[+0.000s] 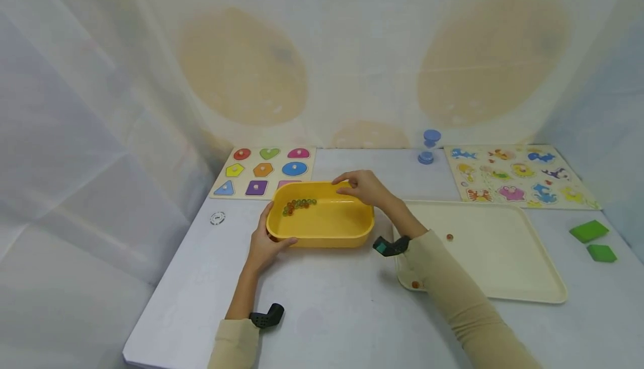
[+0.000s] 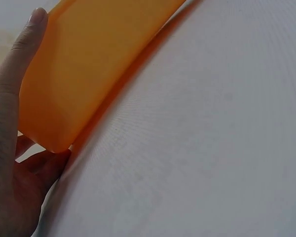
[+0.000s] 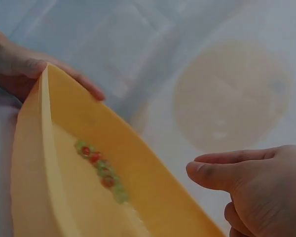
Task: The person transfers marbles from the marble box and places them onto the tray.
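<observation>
On white table, cloth behind: left hand grips yellow basin; right hand, fingers loose.

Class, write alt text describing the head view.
A person's left hand grips the left end of a yellow tub holding small green and reddish pieces; the right hand is by its far rim. A cream tray lies to the right. A blue hourglass stands behind, between two puzzle boards.

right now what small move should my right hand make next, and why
Perhaps reach the right hand to the tray for a reddish bead: red and green beads lie in the yellow tub, which the left hand holds.
</observation>
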A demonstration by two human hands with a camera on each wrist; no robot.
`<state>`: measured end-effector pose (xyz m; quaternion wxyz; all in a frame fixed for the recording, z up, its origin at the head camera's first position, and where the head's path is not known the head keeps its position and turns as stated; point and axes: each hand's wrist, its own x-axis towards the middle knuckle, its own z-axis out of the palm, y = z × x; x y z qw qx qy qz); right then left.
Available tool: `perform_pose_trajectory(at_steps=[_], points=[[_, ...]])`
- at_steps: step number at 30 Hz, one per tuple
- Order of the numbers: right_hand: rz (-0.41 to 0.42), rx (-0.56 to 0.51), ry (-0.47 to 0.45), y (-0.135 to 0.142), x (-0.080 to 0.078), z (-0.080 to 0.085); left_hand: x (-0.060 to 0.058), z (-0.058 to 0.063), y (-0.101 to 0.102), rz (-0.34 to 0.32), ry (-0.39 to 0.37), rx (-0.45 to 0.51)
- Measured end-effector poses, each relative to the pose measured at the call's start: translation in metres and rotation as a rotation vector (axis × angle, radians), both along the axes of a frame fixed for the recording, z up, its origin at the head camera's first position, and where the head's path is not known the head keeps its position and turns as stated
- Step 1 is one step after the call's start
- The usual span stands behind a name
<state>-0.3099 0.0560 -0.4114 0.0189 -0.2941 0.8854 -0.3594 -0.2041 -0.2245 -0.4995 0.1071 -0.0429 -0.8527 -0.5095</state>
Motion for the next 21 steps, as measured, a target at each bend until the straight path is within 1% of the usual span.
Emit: perform_pose_trajectory(at_steps=[4, 7, 11, 14, 17, 21], points=[[0.089, 0.063, -0.024, -0.032, -0.012, -0.009, 0.0, 0.001, 0.0, 0.006, -0.008, 0.0], [0.121, 0.13, -0.073, -0.048, -0.018, -0.019, 0.0, 0.0, 0.0, 0.005, -0.022, 0.002], [0.106, 0.212, -0.161, -0.062, -0.023, -0.029, 0.0, -0.002, 0.0, 0.0, -0.014, 0.007], [0.079, 0.252, -0.199, -0.067, -0.024, -0.034, -0.001, -0.002, 0.0, 0.003, -0.012, 0.01], [0.061, 0.256, -0.193, -0.069, -0.024, -0.039, -0.001, 0.0, 0.001, -0.007, -0.01, 0.012], [0.065, 0.249, -0.152, -0.068, -0.024, -0.043, 0.0, 0.002, 0.001, -0.021, 0.004, 0.025]])
